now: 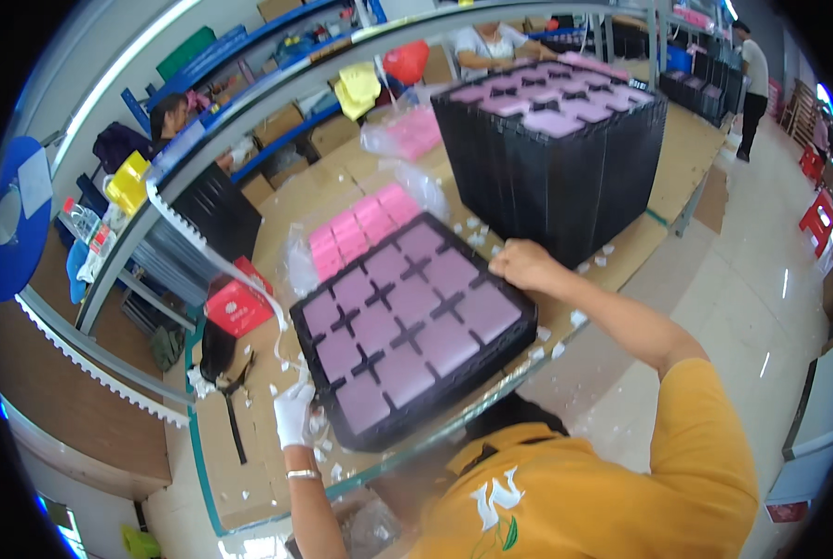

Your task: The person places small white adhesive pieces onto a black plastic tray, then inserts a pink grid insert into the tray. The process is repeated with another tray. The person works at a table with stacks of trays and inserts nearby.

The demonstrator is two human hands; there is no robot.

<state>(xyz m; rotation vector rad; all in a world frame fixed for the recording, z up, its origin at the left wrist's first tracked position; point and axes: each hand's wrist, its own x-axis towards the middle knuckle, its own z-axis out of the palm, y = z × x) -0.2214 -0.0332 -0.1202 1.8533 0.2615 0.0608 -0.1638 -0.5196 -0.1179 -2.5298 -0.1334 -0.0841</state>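
Observation:
A shallow black tray lies tilted across the table in front of me. Pinkish-purple square panels fill it in a grid, with black cross-shaped divider pieces between them. My right hand, bare, is closed on the tray's right edge. At its near left side, my left hand wears a white glove and grips the edge; its fingertips are partly hidden. Beyond the tray stands a tall black box with a similar purple and black grid on top. Pink padded sheets in clear plastic lie behind the tray.
White scraps litter the cardboard-covered table. A red box sits at the left, near a hanging white toothed strip. A metal rack frame crosses overhead. Another person is behind the tall box; others are farther off.

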